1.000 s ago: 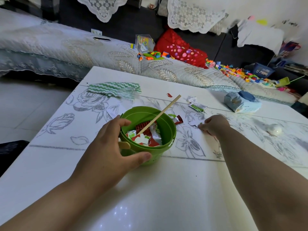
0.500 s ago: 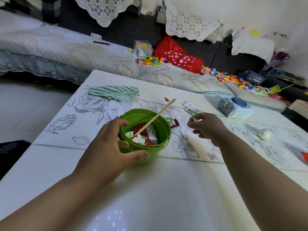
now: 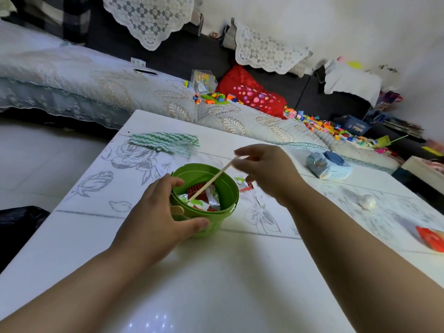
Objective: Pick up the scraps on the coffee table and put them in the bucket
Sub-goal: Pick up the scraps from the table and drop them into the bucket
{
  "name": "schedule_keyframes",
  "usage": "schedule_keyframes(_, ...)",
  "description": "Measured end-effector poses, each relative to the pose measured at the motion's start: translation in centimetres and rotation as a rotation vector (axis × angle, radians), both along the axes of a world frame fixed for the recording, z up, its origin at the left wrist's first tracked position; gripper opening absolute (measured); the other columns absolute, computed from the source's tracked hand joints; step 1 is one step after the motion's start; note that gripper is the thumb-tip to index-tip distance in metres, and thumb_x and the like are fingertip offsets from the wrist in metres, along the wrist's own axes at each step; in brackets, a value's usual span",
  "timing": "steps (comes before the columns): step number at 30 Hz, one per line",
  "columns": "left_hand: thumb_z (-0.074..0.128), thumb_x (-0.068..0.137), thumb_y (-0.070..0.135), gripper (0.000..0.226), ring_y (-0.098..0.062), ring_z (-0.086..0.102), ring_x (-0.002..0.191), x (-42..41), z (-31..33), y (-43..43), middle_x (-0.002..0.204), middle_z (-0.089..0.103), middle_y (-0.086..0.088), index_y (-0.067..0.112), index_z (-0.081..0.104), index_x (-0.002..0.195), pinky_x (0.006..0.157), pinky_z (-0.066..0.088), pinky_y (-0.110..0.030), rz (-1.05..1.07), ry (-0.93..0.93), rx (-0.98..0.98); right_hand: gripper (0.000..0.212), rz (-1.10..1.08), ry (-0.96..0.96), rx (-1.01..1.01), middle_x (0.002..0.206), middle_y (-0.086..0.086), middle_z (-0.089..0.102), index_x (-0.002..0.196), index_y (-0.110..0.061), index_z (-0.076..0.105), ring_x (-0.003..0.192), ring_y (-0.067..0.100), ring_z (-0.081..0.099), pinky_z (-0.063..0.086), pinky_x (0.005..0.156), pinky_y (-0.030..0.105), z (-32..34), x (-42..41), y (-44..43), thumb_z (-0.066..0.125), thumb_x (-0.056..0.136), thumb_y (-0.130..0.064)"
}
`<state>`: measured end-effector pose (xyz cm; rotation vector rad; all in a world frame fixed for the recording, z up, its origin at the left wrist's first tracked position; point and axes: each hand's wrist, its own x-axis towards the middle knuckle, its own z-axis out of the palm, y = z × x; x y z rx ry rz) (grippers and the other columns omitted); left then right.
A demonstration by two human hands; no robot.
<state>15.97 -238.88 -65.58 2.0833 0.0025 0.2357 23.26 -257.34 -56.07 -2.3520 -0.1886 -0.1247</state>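
Left hand (image 3: 163, 212) wraps the bucket (image 3: 228, 192) wall, mid counter (image 3: 216, 284). Right hand (image 3: 266, 171) hovers over its far rim, fingers curled; can't tell if it holds anything. Foil scrap (image 3: 242, 186) lies just behind the bucket, red scrap (image 3: 432, 239) by the right edge. Prob. light, thin, floppy, foil slick: pinch a raised edge.

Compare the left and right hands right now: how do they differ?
The left hand sits low, gripping the green bucket by its near wall; the right hand is raised by its far rim. The left hand's fingers curl round the bucket; the right hand's fingers reach toward the stick, too blurred to tell if they hold anything. Both are bare.
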Motion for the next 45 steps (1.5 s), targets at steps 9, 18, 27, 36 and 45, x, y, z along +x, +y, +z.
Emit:
schedule_keyframes(9,0.079,0.057,0.049,0.071,0.013,0.051,0.081,0.5,0.2,0.4,0.114,0.040,0.019,0.049,0.033,0.111,0.063,0.038,-0.012,0.003,0.015,-0.007,0.064,-0.011,0.240,-0.623,0.141,0.005,0.051,0.138,-0.017,0.048,0.123,0.024,0.052,0.040,0.096,0.027,-6.6,8.2,-4.0,0.072,0.079,-0.015)
schedule_keyframes(18,0.079,0.057,0.050,0.071,0.013,0.052,0.080,0.5,0.2,0.3,0.101,0.035,0.037,0.055,0.030,0.108,0.060,0.038,-0.013,0.009,0.016,-0.030,0.039,0.155,0.284,-0.610,0.122,0.007,0.065,0.120,-0.012,0.066,0.115,0.023,0.057,0.044,0.099,0.032,-7.7,12.4,-3.3,0.070,0.081,-0.015)
schedule_keyframes(27,0.079,0.057,0.049,0.071,0.015,0.051,0.081,0.5,-0.3,0.1,0.115,0.043,0.021,0.052,0.033,0.111,0.062,0.039,-0.013,0.032,0.007,-0.012,0.005,-0.018,0.254,-0.461,0.059,-0.004,0.056,0.080,-0.013,0.072,0.053,0.010,0.048,0.037,0.048,0.019,-8.5,11.4,-4.1,0.067,0.077,-0.014)
schedule_keyframes(36,0.079,0.057,0.049,0.072,0.011,0.051,0.086,0.6,-0.6,0.2,0.117,0.042,0.016,0.049,0.034,0.113,0.064,0.041,-0.020,0.040,-0.012,-0.002,0.016,-0.312,0.212,0.090,0.056,0.003,0.059,0.064,-0.013,0.067,0.051,0.018,0.047,0.040,0.052,0.025,-8.0,7.0,-6.4,0.060,0.071,0.000)
schedule_keyframes(45,0.080,0.055,0.050,0.072,-0.004,0.059,0.092,0.4,-0.4,0.1,0.115,0.042,0.016,0.048,0.035,0.110,0.078,0.051,-0.033,0.024,-0.009,-0.031,0.016,-0.079,0.201,0.482,0.062,0.009,0.058,0.075,-0.009,0.066,0.053,0.016,0.049,0.044,0.052,0.022,-0.7,-0.4,-2.7,0.065,0.077,0.007)
